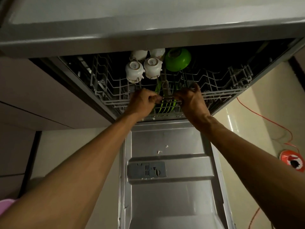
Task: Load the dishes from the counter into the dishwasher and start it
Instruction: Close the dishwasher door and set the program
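Note:
The dishwasher stands open, its steel door folded flat toward me. The grey wire upper rack sits under the counter edge. Several white cups rest upside down in it beside a green bowl. Green plates stand on edge in the rack below. My left hand and my right hand both grip the front rail of the upper rack, close together at its middle. A dark utensil lies in the rack between my hands.
The grey countertop edge overhangs the dishwasher. Cabinet fronts stand at left. An orange cable runs over the tiled floor at right to an orange reel. A pink object shows at lower left. The detergent dispenser sits in the door.

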Tool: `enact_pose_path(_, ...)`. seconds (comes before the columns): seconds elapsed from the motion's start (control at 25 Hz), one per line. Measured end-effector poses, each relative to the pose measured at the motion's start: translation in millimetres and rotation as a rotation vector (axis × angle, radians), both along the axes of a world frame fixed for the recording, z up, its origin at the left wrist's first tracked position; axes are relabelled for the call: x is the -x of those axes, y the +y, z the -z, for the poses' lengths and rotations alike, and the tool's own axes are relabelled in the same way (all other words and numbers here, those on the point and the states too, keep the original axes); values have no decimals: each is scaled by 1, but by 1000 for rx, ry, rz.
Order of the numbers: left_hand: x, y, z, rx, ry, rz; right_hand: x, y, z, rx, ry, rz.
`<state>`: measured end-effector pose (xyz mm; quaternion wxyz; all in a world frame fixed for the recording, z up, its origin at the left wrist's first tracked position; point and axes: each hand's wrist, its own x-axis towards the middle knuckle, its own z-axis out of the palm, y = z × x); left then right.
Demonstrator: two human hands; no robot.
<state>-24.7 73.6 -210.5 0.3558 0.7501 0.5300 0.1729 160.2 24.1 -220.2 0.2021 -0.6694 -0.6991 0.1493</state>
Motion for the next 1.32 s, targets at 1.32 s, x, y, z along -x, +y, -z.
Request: enact_pose_path(1.32, 44, -372, 191, 490, 97, -327, 91, -338, 164, 726, 271, 200)
